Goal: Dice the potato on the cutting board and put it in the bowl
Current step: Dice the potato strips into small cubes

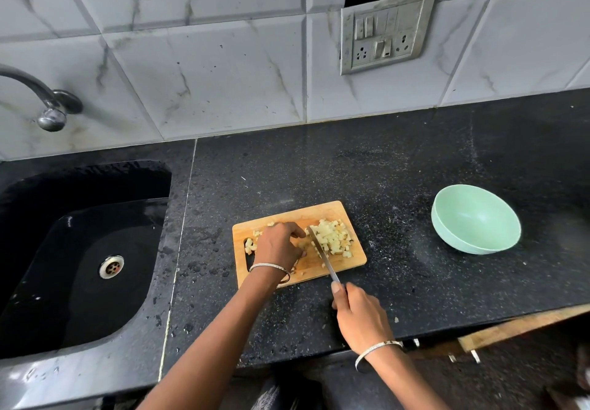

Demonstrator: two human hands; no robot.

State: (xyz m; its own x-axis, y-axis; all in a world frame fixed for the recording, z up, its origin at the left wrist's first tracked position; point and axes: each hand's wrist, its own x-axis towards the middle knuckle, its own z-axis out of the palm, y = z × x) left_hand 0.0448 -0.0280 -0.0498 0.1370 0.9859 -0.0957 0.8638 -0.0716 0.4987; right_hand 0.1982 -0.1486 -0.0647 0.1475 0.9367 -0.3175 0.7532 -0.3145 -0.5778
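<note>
Head view: on the board (pixel 306 212), potato (pixel 302 244) is pinched by the left hand (pixel 276 247); a knife (pixel 322 256) is gripped by the right hand (pixel 357 314).

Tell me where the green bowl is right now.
In the head view, the green bowl sits on the black counter at the right, apart from the cutting board on its left.
</note>
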